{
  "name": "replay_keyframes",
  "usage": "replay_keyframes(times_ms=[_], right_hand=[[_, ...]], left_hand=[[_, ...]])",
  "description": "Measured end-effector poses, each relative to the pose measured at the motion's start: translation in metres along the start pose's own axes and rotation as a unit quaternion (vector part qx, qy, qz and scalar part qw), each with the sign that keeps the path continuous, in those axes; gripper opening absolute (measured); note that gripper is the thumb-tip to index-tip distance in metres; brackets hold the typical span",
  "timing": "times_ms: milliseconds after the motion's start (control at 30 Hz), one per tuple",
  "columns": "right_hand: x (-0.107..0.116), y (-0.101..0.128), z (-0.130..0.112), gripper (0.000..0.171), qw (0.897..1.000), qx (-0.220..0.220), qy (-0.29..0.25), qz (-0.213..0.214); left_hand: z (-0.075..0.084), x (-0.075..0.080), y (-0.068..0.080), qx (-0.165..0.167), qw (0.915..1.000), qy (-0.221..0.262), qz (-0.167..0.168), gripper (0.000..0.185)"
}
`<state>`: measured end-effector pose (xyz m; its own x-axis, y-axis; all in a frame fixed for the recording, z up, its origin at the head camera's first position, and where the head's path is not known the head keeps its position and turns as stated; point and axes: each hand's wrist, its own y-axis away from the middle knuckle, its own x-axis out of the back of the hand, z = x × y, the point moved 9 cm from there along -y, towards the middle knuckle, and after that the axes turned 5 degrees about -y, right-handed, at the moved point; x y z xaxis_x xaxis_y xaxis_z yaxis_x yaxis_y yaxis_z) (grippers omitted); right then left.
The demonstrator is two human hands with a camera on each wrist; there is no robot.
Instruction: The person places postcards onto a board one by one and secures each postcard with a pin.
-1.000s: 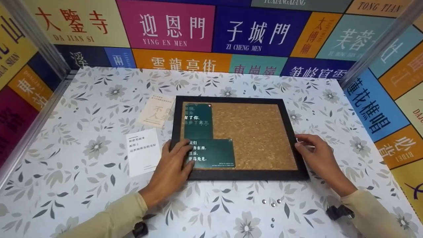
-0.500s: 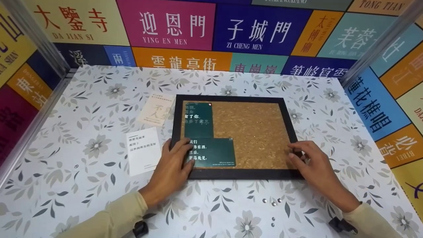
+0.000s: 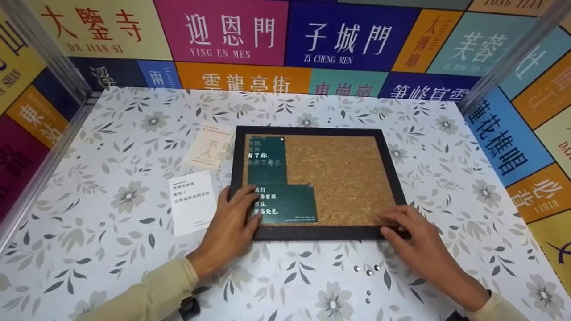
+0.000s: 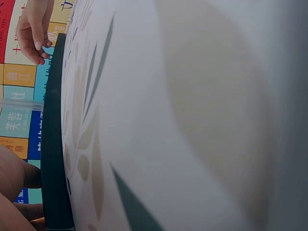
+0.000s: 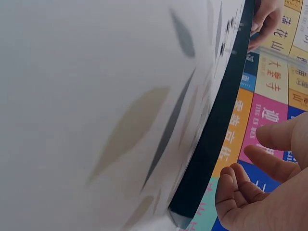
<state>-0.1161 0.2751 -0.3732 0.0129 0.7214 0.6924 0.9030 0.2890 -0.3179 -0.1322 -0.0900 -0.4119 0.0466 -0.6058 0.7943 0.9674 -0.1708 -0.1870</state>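
Note:
A black-framed cork board (image 3: 348,178) lies flat on the floral tabletop. Two dark green cards sit on it, one upright at the top left (image 3: 267,160) and one lying across at the bottom left (image 3: 290,205). My left hand (image 3: 232,223) rests flat over the frame's lower left corner, its fingers pressing the lower green card. My right hand (image 3: 415,243) is at the frame's lower right corner, fingers loosely bent, fingertips touching the frame, holding nothing. In the wrist views the frame's dark edge (image 4: 52,144) (image 5: 216,130) shows side-on, with my right hand's fingers (image 5: 260,192) beside it.
A white card (image 3: 192,203) and a beige card (image 3: 209,147) lie on the table left of the board. Several small metal pins (image 3: 366,269) are scattered in front of the board's lower edge. Colourful sign panels wall in the table at the back and both sides.
My right hand has slid from the frame's right side down toward me to its lower right corner. The left hand and the cards have stayed put.

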Motion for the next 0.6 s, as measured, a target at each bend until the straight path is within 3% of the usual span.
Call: replay_keyframes(times_ms=[600], right_hand=[[-0.008,0.025,-0.018,0.033,1.000,0.027,0.000,-0.016]], left_hand=[[0.000,0.001,0.000,-0.005,1.0000,0.001,0.007,0.044]])
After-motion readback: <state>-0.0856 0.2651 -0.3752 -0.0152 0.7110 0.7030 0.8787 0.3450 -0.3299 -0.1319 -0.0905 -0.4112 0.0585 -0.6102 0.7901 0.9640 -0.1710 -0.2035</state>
